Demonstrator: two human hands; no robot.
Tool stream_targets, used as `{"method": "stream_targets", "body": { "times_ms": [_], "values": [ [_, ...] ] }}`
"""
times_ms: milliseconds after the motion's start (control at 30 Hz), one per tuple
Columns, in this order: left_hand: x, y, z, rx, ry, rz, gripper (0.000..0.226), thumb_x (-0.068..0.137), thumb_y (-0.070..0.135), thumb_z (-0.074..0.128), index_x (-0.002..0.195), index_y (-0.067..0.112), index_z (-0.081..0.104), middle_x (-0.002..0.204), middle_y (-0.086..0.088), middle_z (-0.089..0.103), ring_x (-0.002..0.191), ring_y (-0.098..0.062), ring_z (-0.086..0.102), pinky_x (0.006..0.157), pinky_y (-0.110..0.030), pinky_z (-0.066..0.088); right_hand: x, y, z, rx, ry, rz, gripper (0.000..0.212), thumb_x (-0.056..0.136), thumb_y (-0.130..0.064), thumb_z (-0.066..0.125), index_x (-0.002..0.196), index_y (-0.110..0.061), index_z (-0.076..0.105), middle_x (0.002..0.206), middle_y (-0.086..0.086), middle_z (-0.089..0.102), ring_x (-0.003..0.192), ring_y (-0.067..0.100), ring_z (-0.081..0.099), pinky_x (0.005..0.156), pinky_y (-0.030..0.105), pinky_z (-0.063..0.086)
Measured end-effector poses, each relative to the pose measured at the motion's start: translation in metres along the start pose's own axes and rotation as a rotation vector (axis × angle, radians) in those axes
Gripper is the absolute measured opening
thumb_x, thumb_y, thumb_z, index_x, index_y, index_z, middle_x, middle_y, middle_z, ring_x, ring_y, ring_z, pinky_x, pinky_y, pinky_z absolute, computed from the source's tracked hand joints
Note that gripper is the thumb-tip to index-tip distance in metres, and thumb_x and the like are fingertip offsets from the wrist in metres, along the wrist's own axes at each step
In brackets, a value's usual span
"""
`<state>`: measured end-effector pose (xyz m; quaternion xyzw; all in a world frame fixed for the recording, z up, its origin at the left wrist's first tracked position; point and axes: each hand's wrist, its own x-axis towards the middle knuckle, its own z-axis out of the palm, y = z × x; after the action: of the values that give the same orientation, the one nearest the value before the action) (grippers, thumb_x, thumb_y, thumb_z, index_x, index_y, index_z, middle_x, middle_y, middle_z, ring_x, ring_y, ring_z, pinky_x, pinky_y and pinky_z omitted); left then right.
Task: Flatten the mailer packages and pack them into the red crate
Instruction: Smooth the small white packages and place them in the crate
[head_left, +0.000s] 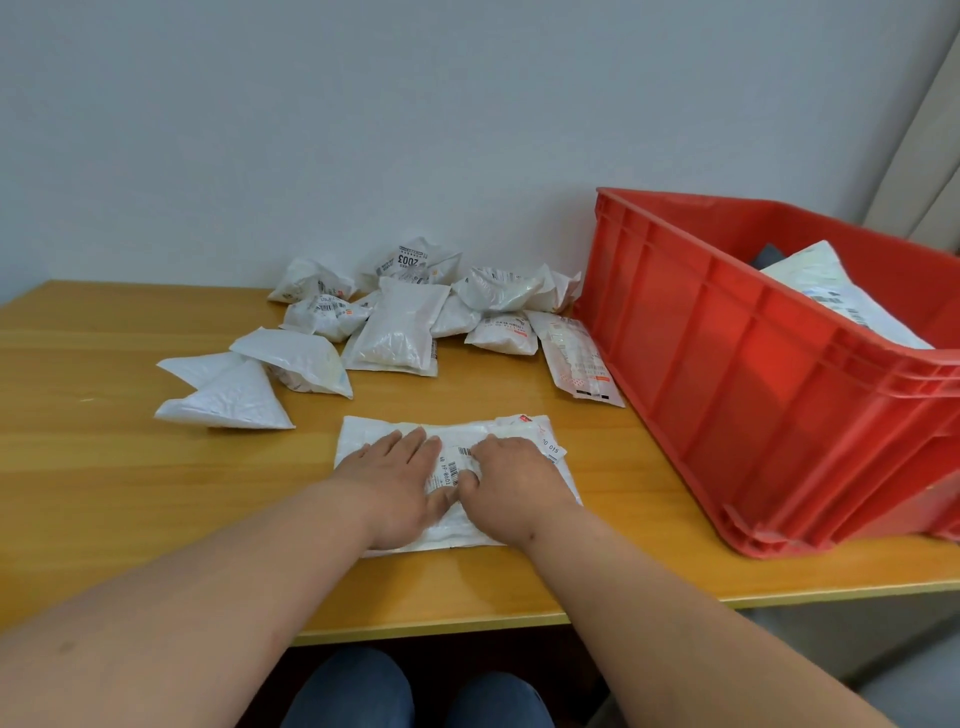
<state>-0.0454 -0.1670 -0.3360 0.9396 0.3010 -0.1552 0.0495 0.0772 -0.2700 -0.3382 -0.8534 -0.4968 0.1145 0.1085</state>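
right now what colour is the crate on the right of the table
Red: the crate is solid red plastic with ribbed walls, seen best in the head view.

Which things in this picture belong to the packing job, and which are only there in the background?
Part of the job:
- mailer under the hands, pressed flat by the left hand and right hand
- pile of unflattened mailers
- red crate, with a packed mailer inside

Just there:
- wooden table
- wall
- curtain

I see a white mailer (457, 483) lying flat; crumpled mailers (395, 317) piled behind; red crate (737, 364) right, apparently holding one.
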Motion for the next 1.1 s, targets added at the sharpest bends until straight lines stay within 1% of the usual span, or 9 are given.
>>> {"method": "stream_targets", "body": {
  "times_ms": [67,200,300,467,633,733,900,1000,1100],
  "values": [
    [-0.001,-0.001,-0.003,0.007,0.032,0.015,0.075,0.096,0.067,0.016,0.155,0.028,-0.009,0.164,0.004,-0.012,0.151,-0.022,-0.005,0.122,-0.043,0.011,0.002,0.005,-0.008,0.031,0.013,0.021,0.044,0.097,-0.041,0.045,0.132,-0.015,0.053,0.140,0.007,0.049,0.135,0.026,0.040,0.106,0.042,0.041],
    [0.002,0.005,0.003,-0.051,0.095,0.078,0.064,0.102,0.051,0.021,0.155,0.032,-0.009,0.163,0.008,-0.014,0.150,-0.016,-0.012,0.123,-0.043,0.000,-0.004,0.018,-0.002,-0.017,0.001,0.025,0.062,0.103,-0.048,0.032,0.156,-0.015,0.024,0.165,0.007,0.013,0.152,0.022,0.006,0.122,0.039,0.014],
    [0.005,0.007,0.007,-0.070,0.059,0.081,0.063,0.103,0.048,0.017,0.155,0.028,-0.011,0.163,0.009,-0.016,0.150,-0.015,-0.015,0.122,-0.044,-0.004,-0.004,0.020,0.005,-0.037,-0.010,0.017,0.063,0.105,-0.047,0.024,0.158,-0.014,0.019,0.166,0.007,0.012,0.153,0.020,0.005,0.122,0.033,0.006],
    [0.005,0.006,0.006,-0.038,0.005,0.088,0.077,0.095,0.067,0.011,0.154,0.026,-0.018,0.160,0.008,-0.025,0.148,-0.016,-0.022,0.121,-0.048,-0.007,-0.003,0.019,0.003,-0.110,-0.039,0.001,0.062,0.106,-0.046,0.020,0.158,-0.011,0.017,0.166,0.009,0.011,0.153,0.020,0.004,0.121,0.031,0.002],
    [0.002,0.009,0.010,-0.005,0.001,0.082,0.091,0.087,0.078,0.014,0.152,0.025,-0.023,0.159,0.007,-0.029,0.147,-0.017,-0.024,0.121,-0.050,-0.007,-0.003,0.019,0.005,-0.158,-0.061,0.000,0.063,0.105,-0.047,0.018,0.158,-0.012,0.015,0.166,0.009,0.010,0.153,0.020,0.003,0.122,0.032,0.003],
    [0.002,0.009,0.009,-0.011,0.006,0.077,0.091,0.088,0.078,0.017,0.152,0.026,-0.023,0.159,0.008,-0.028,0.147,-0.017,-0.024,0.121,-0.050,-0.007,0.004,0.021,0.000,-0.157,-0.083,0.005,0.064,0.104,-0.049,0.021,0.158,-0.013,0.019,0.166,0.008,0.012,0.153,0.020,0.005,0.121,0.036,0.013],
    [0.001,0.009,0.002,-0.029,0.027,0.078,0.092,0.086,0.080,0.025,0.156,0.028,-0.007,0.163,0.009,-0.012,0.150,-0.017,-0.011,0.122,-0.048,0.000,0.005,0.020,0.003,-0.136,-0.096,0.015,0.063,0.104,-0.048,0.022,0.157,-0.014,0.020,0.166,0.009,0.012,0.153,0.021,0.005,0.122,0.038,0.012],
    [0.000,0.010,-0.005,-0.037,0.040,0.079,0.093,0.084,0.081,0.030,0.156,0.028,0.003,0.164,0.007,-0.003,0.151,-0.019,-0.003,0.122,-0.048,0.007,0.005,0.017,0.002,-0.194,-0.052,0.010,0.060,0.103,-0.047,0.022,0.152,-0.013,0.032,0.164,0.009,0.016,0.151,0.024,0.011,0.121,0.041,0.017],
    [0.000,0.011,-0.007,-0.039,0.030,0.074,0.095,0.084,0.080,0.031,0.156,0.026,-0.001,0.164,0.007,-0.005,0.151,-0.020,-0.004,0.121,-0.050,0.008,0.000,0.012,0.003,-0.266,0.055,-0.007,0.056,0.103,-0.046,0.024,0.146,-0.014,0.041,0.164,0.006,0.008,0.149,0.027,0.010,0.119,0.046,0.019]
  ]
}}
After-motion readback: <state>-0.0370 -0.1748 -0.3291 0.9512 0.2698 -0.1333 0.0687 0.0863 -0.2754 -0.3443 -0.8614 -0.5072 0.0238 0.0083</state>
